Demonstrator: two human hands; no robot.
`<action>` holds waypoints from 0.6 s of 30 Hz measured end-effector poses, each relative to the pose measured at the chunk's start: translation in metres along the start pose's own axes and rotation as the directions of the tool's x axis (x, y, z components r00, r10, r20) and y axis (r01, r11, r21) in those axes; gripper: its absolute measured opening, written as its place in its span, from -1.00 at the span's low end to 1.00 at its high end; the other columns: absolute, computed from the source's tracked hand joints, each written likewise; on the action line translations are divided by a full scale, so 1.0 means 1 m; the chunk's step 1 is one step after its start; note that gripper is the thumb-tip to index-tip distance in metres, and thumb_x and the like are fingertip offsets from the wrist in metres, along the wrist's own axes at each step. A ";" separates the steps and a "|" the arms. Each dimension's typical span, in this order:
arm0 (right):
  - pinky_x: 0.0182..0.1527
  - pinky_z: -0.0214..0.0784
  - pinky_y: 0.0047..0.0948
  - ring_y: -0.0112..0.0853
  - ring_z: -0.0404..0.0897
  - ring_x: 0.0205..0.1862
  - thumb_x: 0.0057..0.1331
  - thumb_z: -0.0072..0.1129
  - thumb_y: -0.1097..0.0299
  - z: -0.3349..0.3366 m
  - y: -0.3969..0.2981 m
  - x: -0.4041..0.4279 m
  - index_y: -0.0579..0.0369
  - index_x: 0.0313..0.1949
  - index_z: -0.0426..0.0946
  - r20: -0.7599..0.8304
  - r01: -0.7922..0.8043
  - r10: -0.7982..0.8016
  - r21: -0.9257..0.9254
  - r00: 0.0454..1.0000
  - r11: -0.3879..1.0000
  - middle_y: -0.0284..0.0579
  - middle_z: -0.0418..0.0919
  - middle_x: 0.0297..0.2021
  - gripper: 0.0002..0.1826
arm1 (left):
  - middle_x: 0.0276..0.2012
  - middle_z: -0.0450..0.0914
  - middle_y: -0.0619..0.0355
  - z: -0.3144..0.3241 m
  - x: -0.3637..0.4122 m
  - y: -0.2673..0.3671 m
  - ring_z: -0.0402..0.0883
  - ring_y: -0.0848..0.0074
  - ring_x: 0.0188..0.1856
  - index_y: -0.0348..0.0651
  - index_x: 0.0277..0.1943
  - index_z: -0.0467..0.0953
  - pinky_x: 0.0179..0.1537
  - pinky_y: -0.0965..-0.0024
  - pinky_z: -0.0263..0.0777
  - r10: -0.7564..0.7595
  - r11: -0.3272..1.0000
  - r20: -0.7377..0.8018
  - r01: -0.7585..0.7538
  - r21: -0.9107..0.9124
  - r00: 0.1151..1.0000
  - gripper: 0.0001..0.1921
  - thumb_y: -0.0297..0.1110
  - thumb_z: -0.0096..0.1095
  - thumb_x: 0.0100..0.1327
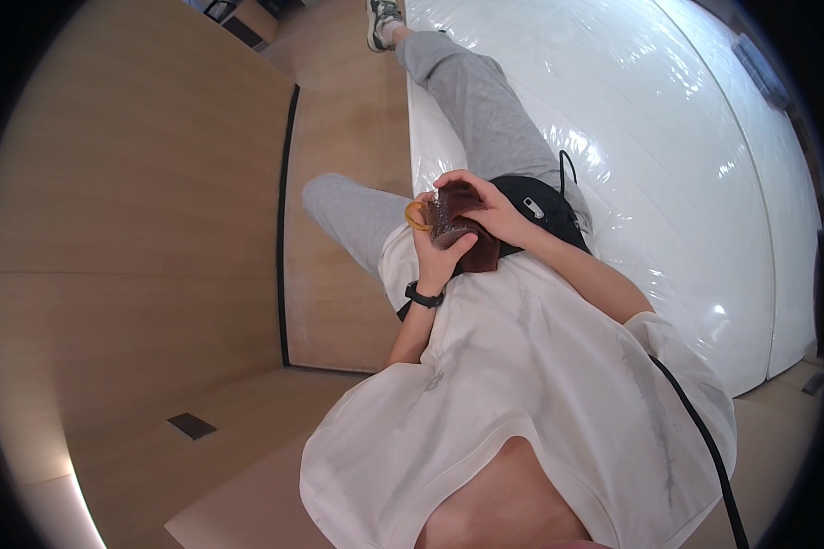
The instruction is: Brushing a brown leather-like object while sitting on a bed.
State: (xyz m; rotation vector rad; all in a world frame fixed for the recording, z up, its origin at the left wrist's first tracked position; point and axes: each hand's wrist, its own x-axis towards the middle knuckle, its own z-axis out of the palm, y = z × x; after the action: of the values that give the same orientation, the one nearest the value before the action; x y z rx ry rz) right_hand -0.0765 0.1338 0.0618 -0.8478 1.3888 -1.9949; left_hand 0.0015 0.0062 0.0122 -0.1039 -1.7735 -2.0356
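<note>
A textured clear cup (441,221) with an amber handle lies tilted between my hands, above my lap. My left hand (434,247), with a black band at its wrist, holds the cup from beneath and the side. In my right hand (493,209) is a dark reddish-brown cloth (482,252), pressed against the cup's opening; part of it hangs below the fingers. The cloth hides part of the cup and some of the fingertips. A black bag (546,206) rests on my lap just beyond the right hand.
A large white mattress (632,151) in shiny plastic wrap lies beneath and to the right of my legs. Wood panelling (158,206) stands at the left, with a dark plate (191,425) low down. A black strap (704,432) runs over my shoulder.
</note>
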 end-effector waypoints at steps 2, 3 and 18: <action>0.17 0.30 -0.51 -0.49 0.44 0.09 0.21 -0.07 0.75 0.001 0.000 0.001 0.15 0.12 0.30 0.005 0.014 -0.013 -0.013 1.000 1.000 -0.20 0.42 0.03 -0.53 | 0.09 0.34 0.10 0.001 0.000 0.001 0.39 0.41 0.15 -0.24 0.22 0.15 0.21 0.37 0.24 0.008 1.000 -0.015 -0.008 0.007 1.000 -0.12 -0.14 0.58 -0.06; 0.17 0.30 -0.51 -0.49 0.44 0.09 0.21 -0.07 0.75 0.001 -0.001 0.001 0.15 0.12 0.30 0.004 0.013 -0.013 -0.013 1.000 1.000 -0.20 0.42 0.03 -0.53 | 0.08 0.34 0.09 0.001 0.000 0.002 0.39 0.41 0.15 -0.25 0.23 0.15 0.21 0.37 0.25 0.007 1.000 -0.012 -0.007 0.005 1.000 -0.12 -0.13 0.58 -0.06; 0.12 0.35 -0.54 -0.55 0.48 0.02 0.29 0.01 0.66 0.002 -0.002 0.000 0.15 0.10 0.33 -0.025 0.017 -0.016 0.020 1.000 1.000 -0.23 0.47 -0.03 -0.62 | 0.09 0.33 0.08 0.000 0.000 -0.001 0.39 0.41 0.16 -0.24 0.23 0.13 0.21 0.36 0.26 0.004 1.000 -0.010 -0.003 0.012 1.000 -0.10 -0.13 0.59 -0.07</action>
State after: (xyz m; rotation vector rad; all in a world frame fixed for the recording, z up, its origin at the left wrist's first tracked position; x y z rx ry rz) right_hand -0.0748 0.1334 0.0643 -0.8314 1.3775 -2.0347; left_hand 0.0012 0.0061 0.0118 -0.0926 -1.7778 -2.0193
